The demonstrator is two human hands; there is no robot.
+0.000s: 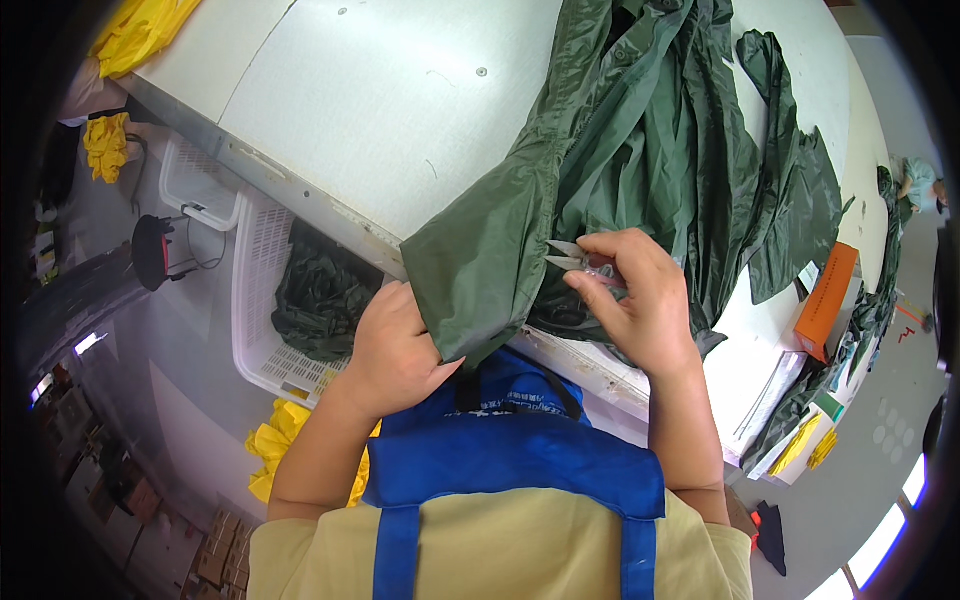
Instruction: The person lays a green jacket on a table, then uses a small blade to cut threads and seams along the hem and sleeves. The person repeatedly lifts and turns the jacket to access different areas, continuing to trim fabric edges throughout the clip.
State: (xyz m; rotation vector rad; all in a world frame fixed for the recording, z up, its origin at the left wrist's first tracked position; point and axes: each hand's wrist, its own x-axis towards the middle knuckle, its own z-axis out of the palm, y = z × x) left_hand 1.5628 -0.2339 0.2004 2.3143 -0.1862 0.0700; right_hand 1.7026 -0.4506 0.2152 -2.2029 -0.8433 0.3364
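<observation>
A dark green garment of thin, shiny fabric [490, 240] lies bunched over the white table and hangs past its near edge. My left hand [395, 340] is closed on the lower left corner of this garment, and its fingers are partly behind the cloth. In my right hand [640, 290] is a small pair of thread snips [566, 254], pinched between thumb and fingers. Their pointed blades stand apart beside the seam that runs down the green cloth. Whether the blades touch the fabric, I cannot tell.
A white plastic basket [247, 290] with dark green cloth inside stands below the table's left edge. Yellow fabric [275, 445] lies beneath it, and more yellow cloth [145, 30] is at the far left. An orange box [828, 300] and papers [768, 400] sit on the right.
</observation>
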